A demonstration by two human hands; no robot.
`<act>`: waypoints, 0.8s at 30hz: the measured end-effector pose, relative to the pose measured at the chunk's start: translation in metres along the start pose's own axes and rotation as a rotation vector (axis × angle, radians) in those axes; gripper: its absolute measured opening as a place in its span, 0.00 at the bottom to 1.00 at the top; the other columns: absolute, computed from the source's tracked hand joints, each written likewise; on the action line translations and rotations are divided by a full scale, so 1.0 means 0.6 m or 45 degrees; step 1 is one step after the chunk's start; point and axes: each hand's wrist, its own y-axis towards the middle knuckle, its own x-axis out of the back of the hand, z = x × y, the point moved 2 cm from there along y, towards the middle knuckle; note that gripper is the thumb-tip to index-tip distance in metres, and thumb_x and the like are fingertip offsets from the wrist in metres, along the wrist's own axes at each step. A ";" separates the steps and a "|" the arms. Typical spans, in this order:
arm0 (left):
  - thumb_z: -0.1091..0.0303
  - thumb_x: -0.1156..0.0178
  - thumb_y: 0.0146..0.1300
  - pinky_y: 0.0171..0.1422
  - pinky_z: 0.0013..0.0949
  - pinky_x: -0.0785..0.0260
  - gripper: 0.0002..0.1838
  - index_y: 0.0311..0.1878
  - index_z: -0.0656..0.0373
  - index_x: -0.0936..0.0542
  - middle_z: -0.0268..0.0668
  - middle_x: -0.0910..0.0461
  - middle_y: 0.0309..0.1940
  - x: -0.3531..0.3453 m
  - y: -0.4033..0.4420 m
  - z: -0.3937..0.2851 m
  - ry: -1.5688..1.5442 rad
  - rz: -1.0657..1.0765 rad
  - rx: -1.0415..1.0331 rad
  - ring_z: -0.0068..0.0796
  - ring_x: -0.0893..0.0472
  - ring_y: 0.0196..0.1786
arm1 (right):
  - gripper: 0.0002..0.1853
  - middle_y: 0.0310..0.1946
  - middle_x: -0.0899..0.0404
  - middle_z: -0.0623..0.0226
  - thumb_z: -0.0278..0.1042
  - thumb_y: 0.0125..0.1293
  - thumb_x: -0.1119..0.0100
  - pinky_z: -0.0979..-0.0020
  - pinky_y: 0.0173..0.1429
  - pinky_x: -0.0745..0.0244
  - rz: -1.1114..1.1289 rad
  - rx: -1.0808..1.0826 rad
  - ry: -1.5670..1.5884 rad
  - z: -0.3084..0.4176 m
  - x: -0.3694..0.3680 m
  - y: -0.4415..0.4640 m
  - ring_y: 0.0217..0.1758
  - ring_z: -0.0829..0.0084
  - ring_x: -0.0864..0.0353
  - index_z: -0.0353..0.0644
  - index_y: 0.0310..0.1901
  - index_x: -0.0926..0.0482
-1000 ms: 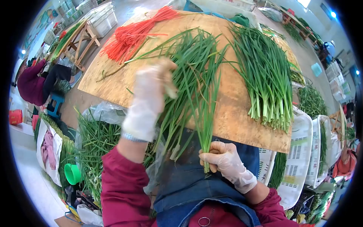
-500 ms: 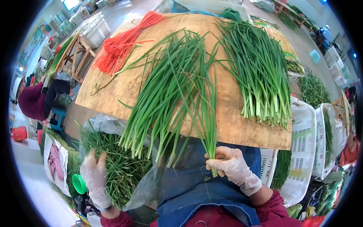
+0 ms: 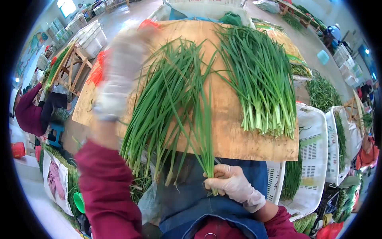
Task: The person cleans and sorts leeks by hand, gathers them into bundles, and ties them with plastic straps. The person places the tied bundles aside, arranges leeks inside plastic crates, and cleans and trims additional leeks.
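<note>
My right hand (image 3: 232,184), in a thin whitish glove, pinches a small bunch of garlic chives (image 3: 207,153) by its pale stem ends at the board's near edge. Gloved and smeared by motion, my left hand (image 3: 127,57) passes over the far left of the wooden board (image 3: 229,145); its fingers cannot be made out. Beneath and beside it show parts of a pile of red ties (image 3: 95,75), mostly hidden by the arm. A loose spread of chives (image 3: 159,95) lies mid-board, stems toward me. To the right rests a thicker, evenly lined pile of chives (image 3: 264,87).
White plastic crates (image 3: 312,159) with greens stand right of the board. Below left is a bag of loose green trimmings (image 3: 139,185), partly covered by my sleeve. A person in a dark red top (image 3: 30,109) sits at far left by a blue stool (image 3: 56,134).
My left hand has swung up from above the trimmings to the red ties. My right hand keeps its hold on the small bunch. The whole view has shifted slightly.
</note>
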 end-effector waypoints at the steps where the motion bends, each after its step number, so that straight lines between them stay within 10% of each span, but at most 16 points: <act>1: 0.68 0.46 0.59 0.38 0.31 0.29 0.09 0.42 0.53 0.22 0.32 0.22 0.35 0.018 -0.018 0.085 -0.552 -0.061 0.246 0.27 0.22 0.32 | 0.13 0.28 0.21 0.66 0.30 0.60 0.39 0.84 0.23 0.38 0.035 0.003 0.083 0.001 0.004 0.004 0.21 0.85 0.30 0.34 0.44 0.24; 3: 0.67 0.52 0.67 0.44 0.26 0.28 0.15 0.52 0.58 0.22 0.33 0.20 0.43 0.113 -0.050 0.189 -1.320 -0.350 1.001 0.24 0.20 0.38 | 0.14 0.28 0.21 0.62 0.27 0.60 0.40 0.83 0.21 0.40 0.084 0.032 0.248 0.002 0.007 0.012 0.18 0.83 0.32 0.31 0.47 0.25; 6: 0.63 0.50 0.68 0.45 0.22 0.30 0.16 0.55 0.58 0.23 0.36 0.19 0.40 0.157 -0.254 0.347 -1.010 -0.297 1.036 0.19 0.21 0.39 | 0.16 0.28 0.21 0.60 0.26 0.59 0.40 0.83 0.21 0.41 0.144 0.049 0.379 -0.002 0.007 0.025 0.16 0.83 0.34 0.31 0.49 0.27; 7: 0.61 0.47 0.67 0.47 0.22 0.31 0.18 0.56 0.60 0.24 0.38 0.20 0.43 0.203 -0.283 0.309 -0.990 -0.166 1.448 0.18 0.21 0.42 | 0.16 0.28 0.21 0.60 0.26 0.59 0.40 0.83 0.20 0.41 0.166 0.046 0.400 -0.002 0.007 0.027 0.16 0.83 0.34 0.31 0.49 0.27; 12: 0.73 0.40 0.55 0.47 0.36 0.30 0.12 0.44 0.62 0.23 0.41 0.21 0.39 0.234 -0.499 0.154 -0.146 0.767 0.735 0.41 0.22 0.42 | 0.16 0.28 0.22 0.57 0.26 0.60 0.44 0.81 0.21 0.40 0.253 0.111 0.449 -0.002 0.006 0.032 0.15 0.80 0.34 0.32 0.49 0.27; 17: 0.71 0.33 0.48 0.28 0.34 0.30 0.10 0.35 0.58 0.21 0.38 0.23 0.26 0.245 -0.369 -0.121 -1.160 0.619 0.514 0.36 0.22 0.26 | 0.16 0.28 0.21 0.57 0.37 0.66 0.48 0.80 0.21 0.39 0.219 0.171 0.493 0.000 -0.006 0.033 0.16 0.79 0.32 0.32 0.48 0.26; 24: 0.70 0.39 0.51 0.23 0.34 0.35 0.08 0.26 0.56 0.31 0.37 0.31 0.21 0.147 -0.291 -0.244 -0.599 0.562 0.178 0.34 0.27 0.22 | 0.12 0.26 0.22 0.63 0.33 0.62 0.42 0.83 0.20 0.43 0.057 0.122 0.433 0.002 -0.014 0.038 0.17 0.83 0.34 0.33 0.41 0.23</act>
